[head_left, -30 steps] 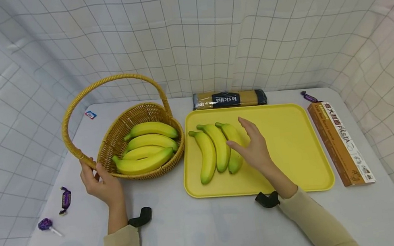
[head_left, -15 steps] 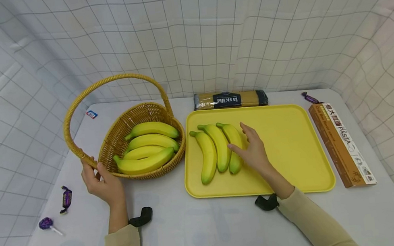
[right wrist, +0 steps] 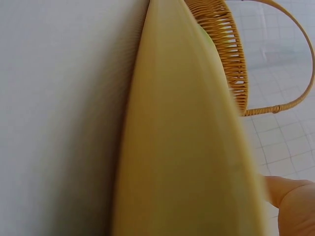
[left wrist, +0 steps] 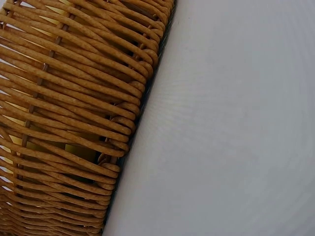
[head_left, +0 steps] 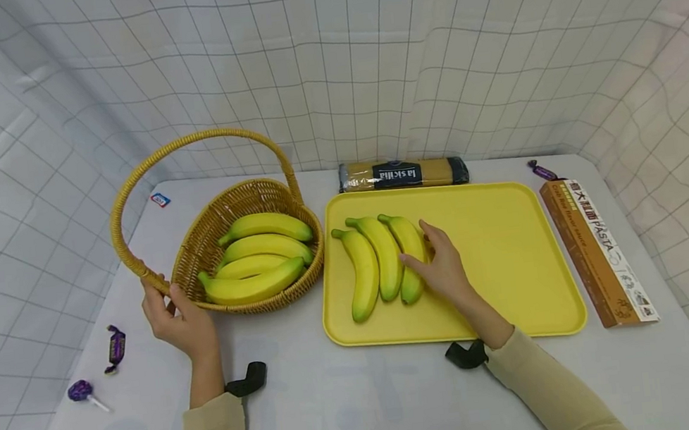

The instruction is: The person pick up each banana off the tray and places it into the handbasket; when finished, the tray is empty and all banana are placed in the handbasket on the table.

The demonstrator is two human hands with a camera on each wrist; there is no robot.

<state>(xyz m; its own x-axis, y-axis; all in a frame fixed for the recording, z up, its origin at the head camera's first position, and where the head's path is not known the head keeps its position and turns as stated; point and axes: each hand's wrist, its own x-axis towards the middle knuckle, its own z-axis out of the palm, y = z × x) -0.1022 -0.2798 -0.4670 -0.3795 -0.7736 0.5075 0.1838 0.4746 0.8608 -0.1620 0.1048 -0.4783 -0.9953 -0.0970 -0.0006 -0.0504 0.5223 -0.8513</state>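
Observation:
My left hand (head_left: 183,325) grips the wicker basket (head_left: 290,293) where its tall handle meets the left rim. Several yellow bananas (head_left: 253,282) lie inside that basket; its woven side (left wrist: 64,98) fills much of the left wrist view. On the yellow tray (head_left: 503,261), three bananas lie side by side. My right hand (head_left: 446,271) is at the rightmost banana (head_left: 410,239), thumb on its left side and fingers along its right side, pinching it while it rests on the tray. In the right wrist view, the tray's edge (right wrist: 187,128) hides most of the hand except the thumb (right wrist: 295,201).
Behind the tray lies a pasta packet (head_left: 400,174). A brown and white pasta box (head_left: 597,250) borders the tray's right side. Wrapped purple candies (head_left: 116,347), a lollipop (head_left: 80,392) and a small blue-red wrapper (head_left: 160,200) lie around the white table's edges.
My right hand has lowered slightly and its fingers have closed in on the rightmost banana. My left hand and the basket stay in place.

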